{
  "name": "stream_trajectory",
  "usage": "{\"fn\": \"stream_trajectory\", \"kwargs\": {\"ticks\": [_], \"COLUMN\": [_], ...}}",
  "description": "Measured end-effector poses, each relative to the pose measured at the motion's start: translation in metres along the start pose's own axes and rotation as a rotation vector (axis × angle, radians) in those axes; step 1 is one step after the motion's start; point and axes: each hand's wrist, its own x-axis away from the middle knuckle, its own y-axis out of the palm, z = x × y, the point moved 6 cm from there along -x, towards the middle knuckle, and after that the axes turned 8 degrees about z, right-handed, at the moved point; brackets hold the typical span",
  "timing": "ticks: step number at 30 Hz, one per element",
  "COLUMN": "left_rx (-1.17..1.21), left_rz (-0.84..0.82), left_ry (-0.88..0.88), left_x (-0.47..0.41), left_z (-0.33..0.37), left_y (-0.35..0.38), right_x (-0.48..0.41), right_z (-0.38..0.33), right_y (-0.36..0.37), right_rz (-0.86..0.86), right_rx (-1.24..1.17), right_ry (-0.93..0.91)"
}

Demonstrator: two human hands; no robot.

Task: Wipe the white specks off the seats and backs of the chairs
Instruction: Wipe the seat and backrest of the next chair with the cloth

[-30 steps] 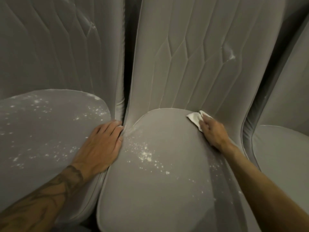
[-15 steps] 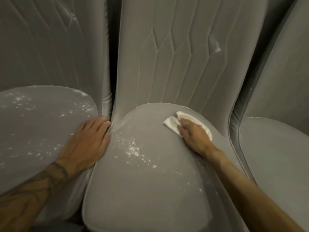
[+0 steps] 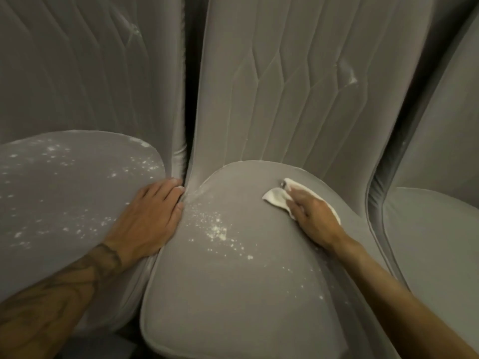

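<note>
Head view: right hand (image 3: 313, 216) covers much of cloth (image 3: 276, 200) on seat (image 3: 233, 294).

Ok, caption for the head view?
Right hand presses white cloth on speckled middle seat; left hand rests on left seat.

The right hand (image 3: 315, 216) presses a white cloth (image 3: 278, 199) onto the middle chair's seat (image 3: 233, 294). White specks (image 3: 216, 230) dot that seat. The left hand (image 3: 147, 216) rests flat on the left chair's seat (image 3: 64, 203).

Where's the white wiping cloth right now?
In the head view, the small white cloth is pressed under the right hand on the middle grey upholstered chair seat, rear right, near the backrest and right of the white specks.
</note>
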Motion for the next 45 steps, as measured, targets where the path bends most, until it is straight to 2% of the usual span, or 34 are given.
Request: {"fn": "stream_trajectory", "kwargs": {"ticks": [3, 5, 7, 10, 11, 16, 19, 21, 26, 31, 37, 42, 45], "left_rx": [-0.011, -0.011, -0.006, 0.011, 0.011, 0.022, 0.008, -0.004, -0.011, -0.002, 0.044, -0.012, -0.051], "left_rz": [0.001, -0.001, -0.003, -0.014, -0.018, -0.011, -0.009, -0.017, -0.026, -0.023, -0.009, -0.024, -0.015], "left_ry": [-0.001, 0.000, -0.002, -0.007, -0.012, -0.018, -0.015, -0.008, -0.001, -0.010, -0.043, -0.054, -0.074], "left_x": [0.000, 0.000, 0.001, 0.001, 0.001, -0.001, 0.001, 0.001, 0.001, 0.002, 0.000, 0.001, 0.004], "left_z": [-0.002, -0.002, -0.004, -0.002, -0.002, 0.000, -0.001, -0.001, -0.001, -0.004, -0.005, -0.006, -0.010], "left_y": [0.001, 0.001, 0.001, 0.000, -0.001, -0.007, -0.008, -0.007, -0.006, -0.003, -0.005, -0.016, -0.025], "right_x": [-0.030, -0.043, -0.043, -0.028, -0.032, -0.063, -0.030, -0.020, -0.058, -0.007, -0.039, -0.004, -0.024], "right_z": [0.002, -0.022, -0.068, -0.115, -0.117, -0.125, -0.160, -0.159, -0.146, -0.168, -0.170, -0.175, -0.172], "right_y": [0.000, 0.016, 0.039, 0.061, 0.061, 0.059, 0.068, 0.064, 0.065, 0.071, 0.069, 0.065, 0.064], "right_rz": [0.072, 0.064, 0.003, -0.096, -0.093, -0.033, -0.077, -0.116, -0.042, -0.155, -0.066, -0.138, -0.079], "right_rx": [-0.022, -0.088, -0.155, -0.168, -0.159, -0.146, -0.192, -0.171, -0.162, -0.181, -0.203, -0.173, -0.189], "right_ry": [0.168, 0.233, 0.129, -0.128, -0.157, -0.037, -0.241, -0.354, -0.142, -0.353, -0.204, -0.341, -0.251]}}
